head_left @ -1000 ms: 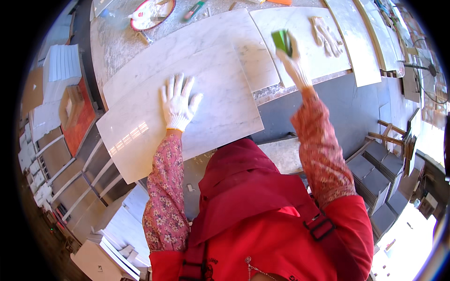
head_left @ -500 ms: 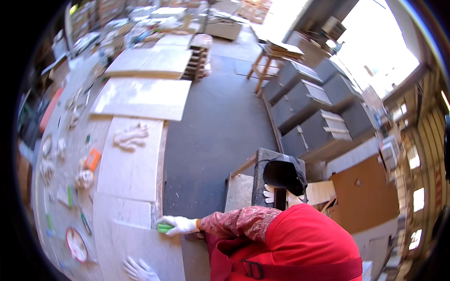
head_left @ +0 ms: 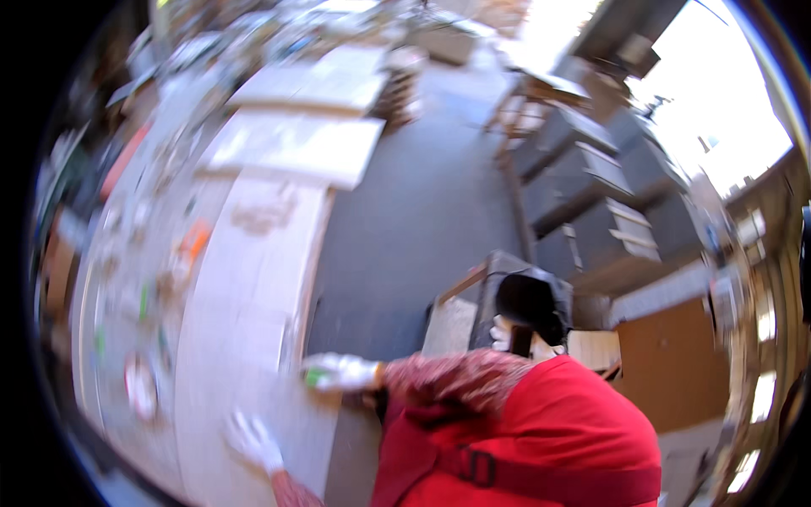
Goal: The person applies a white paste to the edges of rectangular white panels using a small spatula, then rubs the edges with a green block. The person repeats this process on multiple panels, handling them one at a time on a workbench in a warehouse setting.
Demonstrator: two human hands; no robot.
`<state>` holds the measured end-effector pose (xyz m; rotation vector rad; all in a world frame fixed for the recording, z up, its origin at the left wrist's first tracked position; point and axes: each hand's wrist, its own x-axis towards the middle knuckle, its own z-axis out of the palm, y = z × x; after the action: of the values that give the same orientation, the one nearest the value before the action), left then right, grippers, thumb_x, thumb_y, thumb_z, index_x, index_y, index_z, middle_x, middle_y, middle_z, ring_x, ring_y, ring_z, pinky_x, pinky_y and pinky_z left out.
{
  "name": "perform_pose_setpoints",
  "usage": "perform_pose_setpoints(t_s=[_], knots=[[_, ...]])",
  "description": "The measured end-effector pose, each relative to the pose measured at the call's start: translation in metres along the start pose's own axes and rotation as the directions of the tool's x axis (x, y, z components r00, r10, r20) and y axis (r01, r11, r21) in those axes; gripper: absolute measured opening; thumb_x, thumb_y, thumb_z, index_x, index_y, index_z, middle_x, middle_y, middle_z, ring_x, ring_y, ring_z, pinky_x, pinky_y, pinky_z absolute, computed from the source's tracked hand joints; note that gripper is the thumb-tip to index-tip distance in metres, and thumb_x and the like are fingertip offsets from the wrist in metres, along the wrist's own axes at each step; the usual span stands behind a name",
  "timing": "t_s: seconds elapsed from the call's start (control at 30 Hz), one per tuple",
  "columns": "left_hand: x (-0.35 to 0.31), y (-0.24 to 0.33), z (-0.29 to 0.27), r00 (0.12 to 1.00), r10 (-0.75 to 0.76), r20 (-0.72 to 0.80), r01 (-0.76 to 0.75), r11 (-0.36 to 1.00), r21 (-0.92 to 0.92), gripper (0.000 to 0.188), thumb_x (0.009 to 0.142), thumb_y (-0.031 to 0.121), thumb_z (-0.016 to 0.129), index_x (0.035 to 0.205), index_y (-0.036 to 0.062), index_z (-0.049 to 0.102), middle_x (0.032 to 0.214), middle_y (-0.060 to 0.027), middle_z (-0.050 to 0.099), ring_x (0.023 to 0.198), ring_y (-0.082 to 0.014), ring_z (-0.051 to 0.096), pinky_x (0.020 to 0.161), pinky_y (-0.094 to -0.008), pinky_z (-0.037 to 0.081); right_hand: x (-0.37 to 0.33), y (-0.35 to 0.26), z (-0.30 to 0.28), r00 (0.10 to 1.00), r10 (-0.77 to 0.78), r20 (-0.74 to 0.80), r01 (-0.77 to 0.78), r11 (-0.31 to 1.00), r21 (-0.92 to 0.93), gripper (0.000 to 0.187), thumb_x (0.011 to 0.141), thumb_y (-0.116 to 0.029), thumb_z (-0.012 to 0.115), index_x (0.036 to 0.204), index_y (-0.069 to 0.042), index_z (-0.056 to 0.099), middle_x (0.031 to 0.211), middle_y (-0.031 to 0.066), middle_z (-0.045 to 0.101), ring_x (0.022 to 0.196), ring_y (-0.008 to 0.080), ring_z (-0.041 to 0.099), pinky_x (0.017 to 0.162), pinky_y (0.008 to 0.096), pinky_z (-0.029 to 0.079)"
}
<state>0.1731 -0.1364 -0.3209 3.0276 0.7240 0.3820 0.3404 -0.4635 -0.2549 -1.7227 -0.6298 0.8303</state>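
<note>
Motion blurs the picture. My left hand, in a white glove, lies flat with fingers outstretched on a pale, marble-like panel. A white glove also covers my right hand, which is closed around a small green block at the panel's right edge. The block's exact kind cannot be made out, and the fingers hide part of it. Farther up, the panel meets another long pale panel, on which a pair of gloves rests.
An orange item and a round, red-rimmed object lie on the workbench at left. More pale slabs lie beyond. Grey boxes are stacked at right. A stand nearby holds a black, hollow object.
The whole view has shifted, so the scene sits farther right and somewhat higher. More of my left forearm shows. My right hand keeps the green block at the panel's edge.
</note>
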Motion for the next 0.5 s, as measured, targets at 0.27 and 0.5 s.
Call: perform_pose_setpoints(t_s=[0.27, 0.5], knots=[[0.008, 0.028, -0.044, 0.996, -0.043, -0.072, 0.049, 0.994, 0.095, 0.050, 0.096, 0.051, 0.058, 0.137, 0.0226, 0.063, 0.148, -0.0092, 0.055, 0.137, -0.0343, 0.046, 0.114, -0.0546, 0.033, 0.001, 0.009, 0.029, 0.976, -0.150, -0.159, 0.111, 0.966, -0.232, 0.053, 0.093, -0.025, 0.065, 0.143, -0.012, 0.052, 0.133, 0.0203, 0.058, 0.121, 0.0382, 0.058, 0.102, 0.0411, 0.047], [0.010, 0.038, -0.049, 0.993, -0.012, -0.117, 0.014, 1.000, 0.019, 0.049, 0.093, 0.048, 0.063, 0.137, 0.0242, 0.064, 0.146, -0.0091, 0.056, 0.136, -0.0366, 0.048, 0.112, -0.0548, 0.035, -0.019, 0.015, 0.019, 0.988, 0.009, -0.152, -0.018, 0.998, -0.059, 0.052, 0.093, -0.026, 0.068, 0.142, -0.013, 0.054, 0.133, 0.0176, 0.060, 0.124, 0.0364, 0.058, 0.106, 0.0405, 0.046]])
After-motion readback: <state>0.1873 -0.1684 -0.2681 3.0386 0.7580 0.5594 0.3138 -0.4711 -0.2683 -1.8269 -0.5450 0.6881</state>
